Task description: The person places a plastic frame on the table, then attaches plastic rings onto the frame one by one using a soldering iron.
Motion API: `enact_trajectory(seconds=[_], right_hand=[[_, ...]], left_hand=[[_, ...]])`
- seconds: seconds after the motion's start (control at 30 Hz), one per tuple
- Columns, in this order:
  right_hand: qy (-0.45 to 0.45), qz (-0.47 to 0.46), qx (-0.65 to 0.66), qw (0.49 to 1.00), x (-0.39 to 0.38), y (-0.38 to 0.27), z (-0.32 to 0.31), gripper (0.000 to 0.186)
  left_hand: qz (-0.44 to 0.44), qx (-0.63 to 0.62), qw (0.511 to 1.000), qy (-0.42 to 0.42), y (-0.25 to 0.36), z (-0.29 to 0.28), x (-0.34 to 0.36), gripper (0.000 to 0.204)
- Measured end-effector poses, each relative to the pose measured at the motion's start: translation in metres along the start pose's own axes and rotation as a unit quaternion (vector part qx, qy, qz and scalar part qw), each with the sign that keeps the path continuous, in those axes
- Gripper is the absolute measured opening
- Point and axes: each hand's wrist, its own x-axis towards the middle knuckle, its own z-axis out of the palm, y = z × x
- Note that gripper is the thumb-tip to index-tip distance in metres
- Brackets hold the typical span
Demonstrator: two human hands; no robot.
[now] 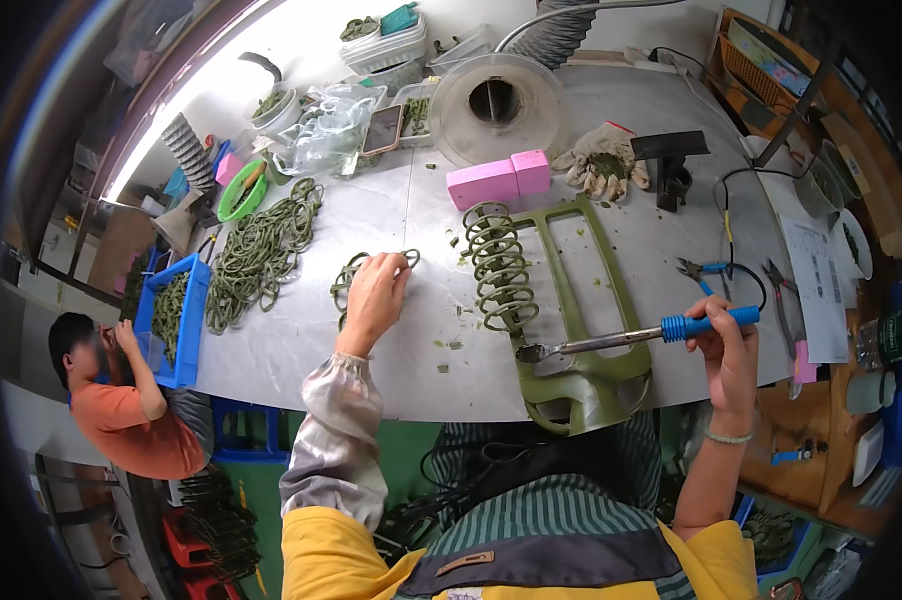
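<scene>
My right hand grips the blue handle of a soldering iron. Its flat tip touches or hovers just over the green wax-like frame, beside the lower end of a row of green rings lined along the frame's left side. Further left, my left hand rests over a few loose green rings on the grey table. Its fingers are curled and seem to pinch one ring at their tips. My left arm wears a pale shiny sleeve cover.
Pink blocks and a stained glove lie behind the frame. A heap of green rings spreads at left, near a blue crate. Pliers lie at right. Another person sits at the far left.
</scene>
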Motion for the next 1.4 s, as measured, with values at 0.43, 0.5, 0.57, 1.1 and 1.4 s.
enact_trajectory(seconds=[0.43, 0.5, 0.57, 1.1, 1.4], right_hand=[[0.004, 0.008, -0.005, 1.000, -0.002, 0.001, 0.001, 0.021], [0.002, 0.007, -0.004, 1.000, -0.001, 0.002, -0.001, 0.021], [0.000, 0.007, -0.002, 1.000, -0.001, 0.005, -0.003, 0.021], [-0.014, 0.048, 0.080, 0.996, 0.009, 0.041, 0.000, 0.019], [-0.023, 0.049, 0.081, 0.995, 0.010, 0.045, -0.001, 0.019]], left_hand=[[-0.072, -0.339, 0.922, -0.174, 0.124, -0.076, -0.025, 0.013], [-0.044, -0.324, 0.929, -0.175, 0.134, -0.071, -0.025, 0.014], [-0.102, -0.355, 0.911, -0.184, 0.142, -0.063, -0.025, 0.017], [-0.056, -0.307, 0.940, -0.137, 0.153, -0.033, -0.013, 0.019], [-0.057, -0.309, 0.938, -0.146, 0.155, -0.034, -0.011, 0.018]])
